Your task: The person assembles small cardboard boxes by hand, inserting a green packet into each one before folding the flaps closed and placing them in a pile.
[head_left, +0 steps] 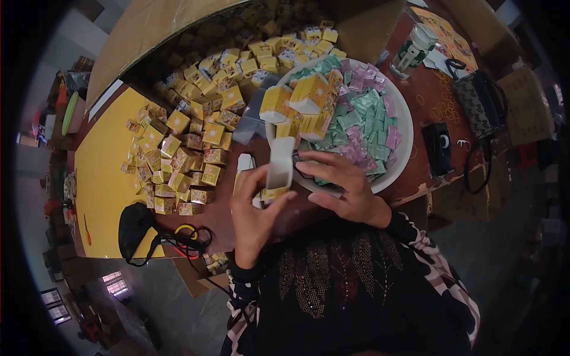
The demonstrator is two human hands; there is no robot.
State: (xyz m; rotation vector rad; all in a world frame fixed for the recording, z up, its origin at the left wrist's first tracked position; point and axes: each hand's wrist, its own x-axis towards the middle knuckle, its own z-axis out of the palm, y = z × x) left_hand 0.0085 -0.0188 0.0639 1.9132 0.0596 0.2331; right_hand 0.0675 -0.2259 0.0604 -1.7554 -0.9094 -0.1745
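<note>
My left hand (252, 207) is closed around a small yellow carton (276, 193), thumb on its near side. A pale, whitish panel (281, 163) stands up from this carton, slightly blurred. Just to the right, my right hand (347, 185) has its thumb and fingers apart, fingertips close to the panel. A small dark shape by those fingertips is too unclear to name. Beyond both hands, flattened yellow cartons (309, 95) lie stacked over a white basin (405, 142). Green sachets (362, 113) and pink-purple sachets (356, 142) fill the basin.
Finished-looking yellow boxes (178, 154) are heaped at left, on a yellow sheet (98, 172). A large cardboard box (172, 32) full of similar ones stands behind. A tumbler (414, 50), rubber bands (444, 107) and a black bag (481, 104) sit at right. Scissors (189, 232) lie near the front edge.
</note>
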